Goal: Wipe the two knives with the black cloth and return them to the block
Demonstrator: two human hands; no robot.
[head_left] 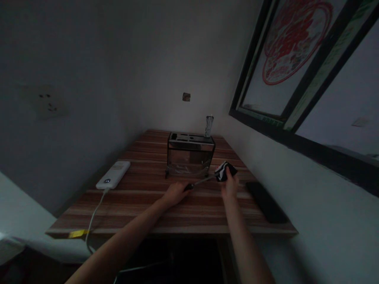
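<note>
My left hand is closed round the black handle of a knife, whose thin metal blade points right. In my right hand is a black and white cloth, gripped at the far end of the blade. The cloth hides the tip. Just beyond both hands stands a knife rack, with a slotted dark top, a metal frame and clear sides. A shiny, silvery-grey upright object rises from the rack's right end; its kind is unclear in the dim light.
A white power bank with a white cable lies at the left of the striped wooden table. A flat black object rests along the right edge. Walls close in behind and on both sides, with a framed window at right.
</note>
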